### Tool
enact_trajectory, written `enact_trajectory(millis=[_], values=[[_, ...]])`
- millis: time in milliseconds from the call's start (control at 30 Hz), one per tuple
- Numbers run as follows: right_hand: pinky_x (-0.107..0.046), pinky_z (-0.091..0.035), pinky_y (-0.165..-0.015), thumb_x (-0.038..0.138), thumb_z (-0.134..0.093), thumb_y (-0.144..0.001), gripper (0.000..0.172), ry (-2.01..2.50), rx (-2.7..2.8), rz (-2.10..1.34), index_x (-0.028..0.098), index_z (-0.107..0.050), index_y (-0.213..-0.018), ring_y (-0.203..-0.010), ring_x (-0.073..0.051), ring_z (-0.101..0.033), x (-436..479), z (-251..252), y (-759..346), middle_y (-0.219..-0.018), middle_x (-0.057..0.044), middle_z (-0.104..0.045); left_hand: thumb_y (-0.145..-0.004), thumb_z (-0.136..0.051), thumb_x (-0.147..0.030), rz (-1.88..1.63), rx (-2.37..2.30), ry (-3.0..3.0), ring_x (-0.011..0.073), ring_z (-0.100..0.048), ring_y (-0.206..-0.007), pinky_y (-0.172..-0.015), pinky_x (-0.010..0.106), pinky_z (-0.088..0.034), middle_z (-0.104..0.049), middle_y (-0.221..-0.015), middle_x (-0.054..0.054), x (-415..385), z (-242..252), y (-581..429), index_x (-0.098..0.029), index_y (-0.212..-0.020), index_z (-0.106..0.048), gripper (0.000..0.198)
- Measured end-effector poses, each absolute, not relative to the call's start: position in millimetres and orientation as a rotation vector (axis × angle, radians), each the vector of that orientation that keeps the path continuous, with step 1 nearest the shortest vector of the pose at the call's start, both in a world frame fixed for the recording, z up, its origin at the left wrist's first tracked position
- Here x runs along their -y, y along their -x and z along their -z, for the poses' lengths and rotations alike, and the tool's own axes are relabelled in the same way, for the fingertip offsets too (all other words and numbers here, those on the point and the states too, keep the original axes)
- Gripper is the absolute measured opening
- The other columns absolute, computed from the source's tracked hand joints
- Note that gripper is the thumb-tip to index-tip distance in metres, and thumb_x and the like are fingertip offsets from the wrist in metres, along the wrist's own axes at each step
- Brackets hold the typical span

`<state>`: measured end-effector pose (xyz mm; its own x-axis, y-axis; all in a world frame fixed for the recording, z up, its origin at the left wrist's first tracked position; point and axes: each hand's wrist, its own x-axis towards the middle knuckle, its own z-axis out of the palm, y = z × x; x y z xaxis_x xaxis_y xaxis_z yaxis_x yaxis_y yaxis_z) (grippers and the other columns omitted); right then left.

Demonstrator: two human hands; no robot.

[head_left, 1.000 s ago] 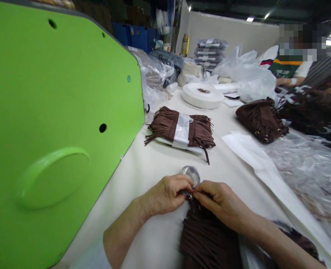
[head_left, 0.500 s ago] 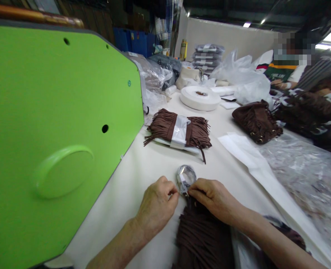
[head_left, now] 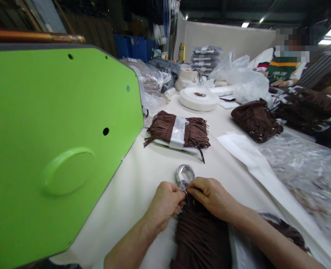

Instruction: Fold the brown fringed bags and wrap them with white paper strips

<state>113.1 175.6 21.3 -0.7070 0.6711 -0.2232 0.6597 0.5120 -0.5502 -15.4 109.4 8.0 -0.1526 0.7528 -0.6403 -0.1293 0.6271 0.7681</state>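
A dark brown fringed bag lies on the table in front of me. At its top edge sits a round metal-looking ring, apparently wrapped in clear plastic. My left hand is closed in a pinch right below the ring, at the bag's left upper corner; what its fingertips grip is too small to make out. From the other side my right hand pinches the top of the bag close to the ring. The two hands' fingertips nearly meet there. Beyond them lies a folded brown fringed piece with a pale band around it.
A large green panel stands along the left. At the back are a white tape roll and stacked packages. On the right lie a brown bag and clear plastic bags. A person is at far right.
My left hand has moved right and slightly down, bringing its fingertips to the spot below the ring beside my right fingertips. My right hand stays nearly in place.
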Motion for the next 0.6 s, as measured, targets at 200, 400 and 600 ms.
enact_trajectory(millis=[200, 400, 600], values=[[-0.024, -0.039, -0.064, 0.020, -0.050, -0.085, 0.019, 1.191, 2.711, -0.967, 0.017, -0.068, -0.082, -0.071, -0.015, -0.059, -174, -22, -114, -0.077, -0.003, -0.068, -0.069, -0.048, -0.008, -0.887, -1.597, -0.556, 0.0043, -0.029, -0.031, -0.034, 0.018, -0.016, -0.043, -0.040, -0.006, -111, -4, 13, -0.015, -0.053, -0.047, 0.017], [-0.023, -0.038, -0.064, 0.019, -0.049, -0.085, 0.018, 1.144, 2.751, -0.924, 0.016, -0.067, -0.083, -0.070, -0.014, -0.058, -174, -24, -115, -0.077, -0.003, -0.066, -0.064, -0.050, -0.008, -0.900, -1.701, -0.718, 0.0051, -0.028, -0.035, -0.039, 0.019, -0.020, -0.035, -0.037, -0.009, -109, 3, 12, -0.016, -0.050, -0.049, 0.015], [-0.024, -0.037, -0.065, 0.016, -0.043, -0.088, 0.019, 1.044, 2.904, -0.752, 0.016, -0.062, -0.083, -0.072, -0.015, -0.057, -170, -31, -116, -0.080, -0.005, -0.062, -0.060, -0.049, -0.007, -0.796, -1.799, -0.911, 0.0069, -0.033, -0.043, -0.046, 0.022, -0.022, -0.037, -0.040, -0.007, -105, -2, 19, -0.016, -0.045, -0.047, 0.017]])
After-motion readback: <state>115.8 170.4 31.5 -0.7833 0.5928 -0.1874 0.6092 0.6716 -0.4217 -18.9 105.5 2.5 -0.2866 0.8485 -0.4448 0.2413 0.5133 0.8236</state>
